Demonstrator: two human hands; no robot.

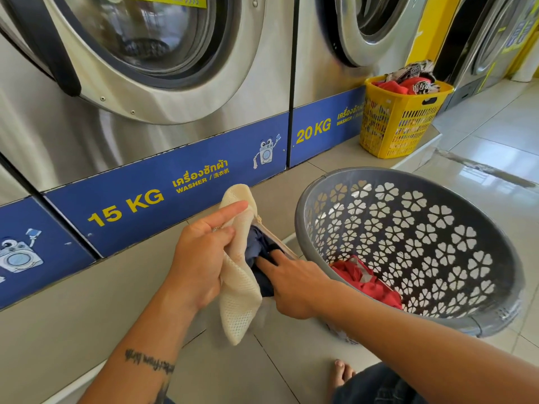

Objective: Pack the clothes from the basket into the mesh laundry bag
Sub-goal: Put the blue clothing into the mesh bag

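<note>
R hand [294, 290] stuffs navy garment [261, 252] in mesh bag [237, 295] (L-held).

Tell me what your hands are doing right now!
Left hand grips mesh bag. Right hand fingers push navy garment inside. Red clothes remain in grey basket. Nothing blocking.

The grey basket [408, 249] gaped open above the red garment [364, 281]; washers [145, 112] walled the far side
</note>
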